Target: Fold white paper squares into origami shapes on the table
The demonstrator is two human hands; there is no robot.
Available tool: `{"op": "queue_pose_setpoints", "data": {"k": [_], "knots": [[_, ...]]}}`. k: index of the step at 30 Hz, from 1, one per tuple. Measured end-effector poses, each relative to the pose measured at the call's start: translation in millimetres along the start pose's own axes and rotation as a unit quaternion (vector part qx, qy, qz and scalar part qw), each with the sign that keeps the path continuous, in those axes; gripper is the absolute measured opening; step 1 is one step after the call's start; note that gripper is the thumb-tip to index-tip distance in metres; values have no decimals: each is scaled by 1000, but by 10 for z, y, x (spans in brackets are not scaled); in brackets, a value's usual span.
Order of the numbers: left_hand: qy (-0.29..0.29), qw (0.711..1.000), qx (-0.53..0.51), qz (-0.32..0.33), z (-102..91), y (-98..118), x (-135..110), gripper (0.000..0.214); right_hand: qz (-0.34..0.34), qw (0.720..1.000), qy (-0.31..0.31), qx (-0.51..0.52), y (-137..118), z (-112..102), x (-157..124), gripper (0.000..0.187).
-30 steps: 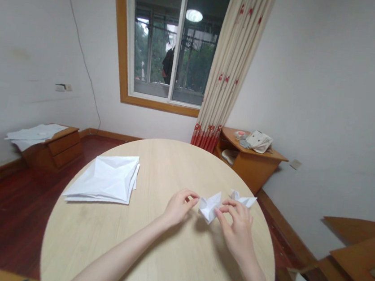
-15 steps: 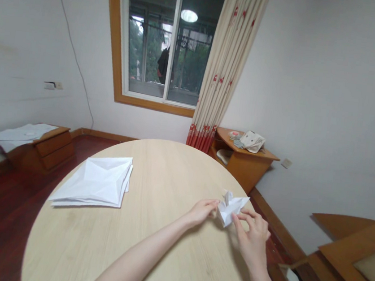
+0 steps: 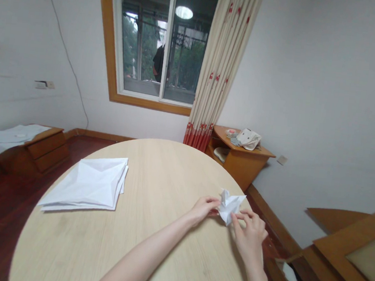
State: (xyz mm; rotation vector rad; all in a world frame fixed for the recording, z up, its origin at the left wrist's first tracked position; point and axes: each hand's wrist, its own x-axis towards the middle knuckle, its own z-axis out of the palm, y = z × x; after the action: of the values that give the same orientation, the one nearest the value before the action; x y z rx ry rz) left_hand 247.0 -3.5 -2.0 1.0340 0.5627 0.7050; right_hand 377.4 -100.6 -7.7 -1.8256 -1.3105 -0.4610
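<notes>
A small folded piece of white paper (image 3: 229, 205), with pointed corners sticking up and out like an origami figure, is held between my two hands near the right edge of the round table (image 3: 156, 173). My left hand (image 3: 204, 209) pinches its left side with thumb and fingers. At its lower right, the thumb and index finger of my right hand (image 3: 250, 231) grip the paper, the other fingers curled loosely. A stack of creased white paper sheets (image 3: 91, 183) lies on the left part of the table, away from both hands.
Behind the table a small wooden cabinet (image 3: 246, 158) carries a cloth bag (image 3: 249, 139). To the left, a drawer unit (image 3: 49, 148) has papers on top. Wooden furniture (image 3: 340, 257) stands close at the right. A curtain (image 3: 221, 67) hangs by the window.
The view has turned slightly right, so the room and paper stack appear further left. Both hands keep their hold on the folded paper, whose tilt differs a little.
</notes>
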Motion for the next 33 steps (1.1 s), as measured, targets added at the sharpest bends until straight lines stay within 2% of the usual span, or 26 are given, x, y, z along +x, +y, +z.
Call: {"op": "queue_pose_setpoints", "data": {"k": [6, 15, 27, 33], "knots": [[17, 1000, -20, -2, 18, 16, 67, 16, 10, 1000, 0, -4, 33, 39, -15, 56], [22, 1000, 3, -3, 23, 52, 32, 31, 25, 999, -24, -2, 45, 43, -30, 53], [35, 998, 43, 2, 39, 65, -8, 32, 14, 999, -29, -5, -14, -36, -16, 50], [62, 995, 77, 28, -14, 134, -82, 29, 5, 1000, -20, -9, -132, -118, 39, 44]]}}
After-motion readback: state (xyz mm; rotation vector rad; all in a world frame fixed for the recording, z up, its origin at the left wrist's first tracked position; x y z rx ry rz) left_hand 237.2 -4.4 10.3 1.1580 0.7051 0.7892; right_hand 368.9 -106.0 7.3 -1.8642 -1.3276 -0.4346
